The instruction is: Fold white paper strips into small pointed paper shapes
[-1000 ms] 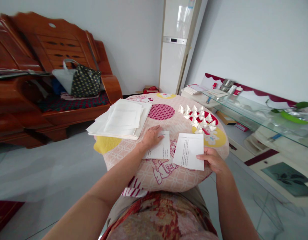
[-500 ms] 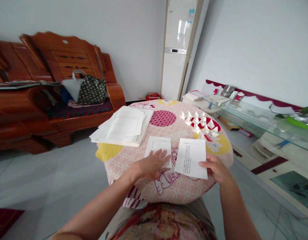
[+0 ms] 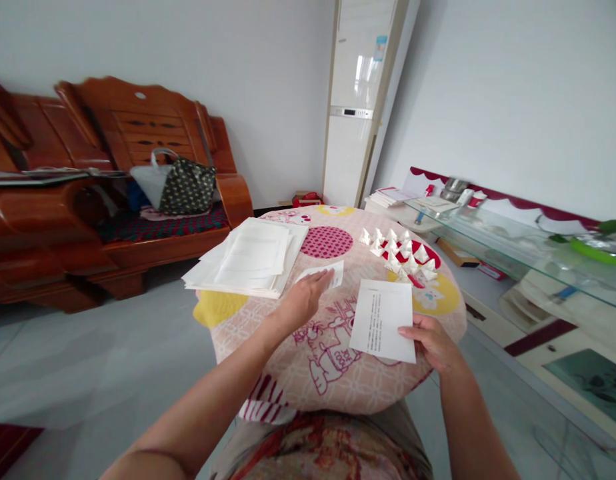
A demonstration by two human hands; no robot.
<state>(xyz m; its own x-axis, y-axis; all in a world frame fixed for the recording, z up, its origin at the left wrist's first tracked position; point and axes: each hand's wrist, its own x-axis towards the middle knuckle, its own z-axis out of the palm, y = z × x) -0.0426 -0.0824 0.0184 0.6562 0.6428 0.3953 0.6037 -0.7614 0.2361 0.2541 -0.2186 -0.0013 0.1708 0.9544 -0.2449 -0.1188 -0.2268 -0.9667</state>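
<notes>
My right hand (image 3: 432, 341) pinches the right edge of a printed sheet of paper (image 3: 381, 320), thumb on top, at the near right of the round table. Left of it, my left hand (image 3: 304, 297) lies with outstretched fingers over a second, smaller-looking sheet (image 3: 337, 273). That sheet is partly covered by the fingers, and its right end looks slightly raised. Beyond the left hand rests a stack of white paper (image 3: 253, 257). Several small folded white paper pieces (image 3: 405, 250) stand in rows at the table's right side.
A patterned pink cloth (image 3: 333, 373) covers the table. On the left stands a wooden sofa (image 3: 183, 240) with a dark patterned bag (image 3: 188, 187). A glass-topped cabinet (image 3: 518, 233) runs along the right wall. A tall white air conditioner (image 3: 351, 153) is in the corner.
My left hand has moved the smaller sheet away from me, toward the table's middle. My right hand and its printed sheet have stayed nearly in place. The camera view has tilted slightly up.
</notes>
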